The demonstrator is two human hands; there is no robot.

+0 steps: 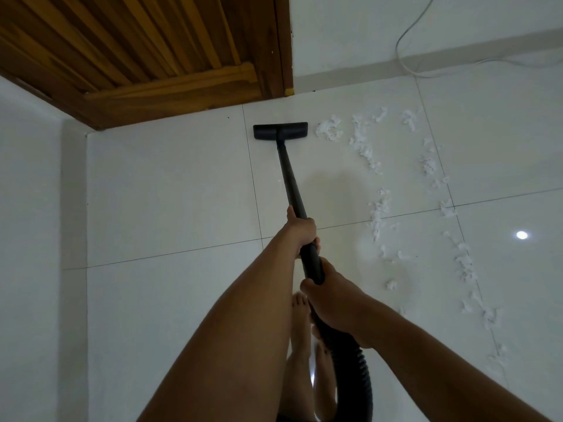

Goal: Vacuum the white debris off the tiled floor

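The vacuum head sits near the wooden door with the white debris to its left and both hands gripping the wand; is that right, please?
Not quite: the head view shows the white debris right of the vacuum head, not left. It sits near the wooden door, and the left hand and right hand both grip the wand.

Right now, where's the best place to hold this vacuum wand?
Grip the straight black wand from above at mid-tube, as the left hand does, right hand near the hose; it slants up from the floor head toward you.
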